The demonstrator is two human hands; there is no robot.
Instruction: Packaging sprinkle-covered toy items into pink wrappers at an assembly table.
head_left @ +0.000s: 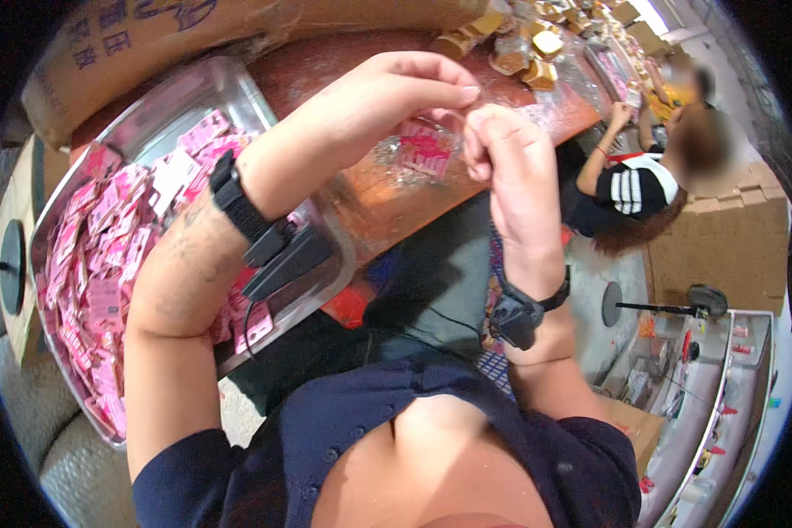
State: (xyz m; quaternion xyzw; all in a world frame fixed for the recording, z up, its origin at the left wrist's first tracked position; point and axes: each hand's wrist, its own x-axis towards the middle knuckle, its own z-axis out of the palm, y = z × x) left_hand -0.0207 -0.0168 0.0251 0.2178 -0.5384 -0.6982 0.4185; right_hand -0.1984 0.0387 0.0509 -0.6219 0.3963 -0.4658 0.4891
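Note:
My left hand (pixel 424 86) reaches over the wooden table with thumb and fingers pinched together. Close beside it, my right hand (pixel 512 151) is curled, its fingertips almost meeting the left ones. Whatever the fingertips hold is too small or hidden to make out. Just below the left hand is a pink printed card (pixel 425 150) with crinkled clear plastic film around it; whether it hangs from the fingers or lies on the table I cannot tell. Under my left forearm stands a clear plastic bin (pixel 231 84) heaped with pink cards (pixel 106 255).
The wooden table (pixel 383 211) carries several amber-and-yellow containers (pixel 510 53) at its far end. A large cardboard box (pixel 150 53) stands behind the bin. Another person (pixel 629 189) works at the right. Shelving (pixel 722 396) with small items is at the lower right.

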